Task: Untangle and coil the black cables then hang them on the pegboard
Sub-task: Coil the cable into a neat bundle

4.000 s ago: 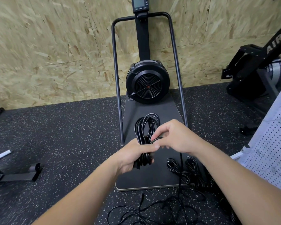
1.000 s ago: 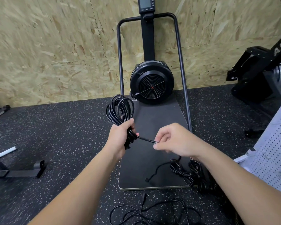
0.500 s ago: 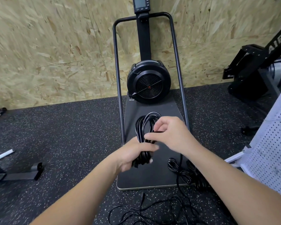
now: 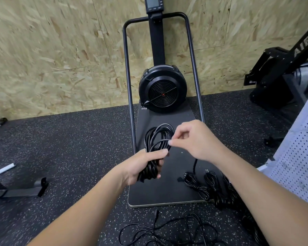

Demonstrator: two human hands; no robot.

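**Wrapping the tail around a coil**

The left hand (image 4: pixel 146 166) is gripping the coil (image 4: pixel 157 137) at its lower end, fingers curled round the bunched loops, holding it up over the black board (image 4: pixel 167 190) of the fan machine (image 4: pixel 162 88). The right hand (image 4: pixel 194 139) is pinching the free strand (image 4: pixel 163 140) between thumb and fingertips, just beside the coil's waist. The rest of that strand is hanging below the right wrist towards the board.

Judging by this, the coiling is nearly finished and the tail is being bound around the loops. The next move is calling for another turn pulled snug, without letting the loops slip.

Three bundles (image 4: pixel 208 185) are lying at the board's near right corner. A loose tangle (image 4: pixel 167 231) is lying on the floor in front of the board. The pegboard (image 4: pixel 299 157) is standing right of the board, no cable showing on it.
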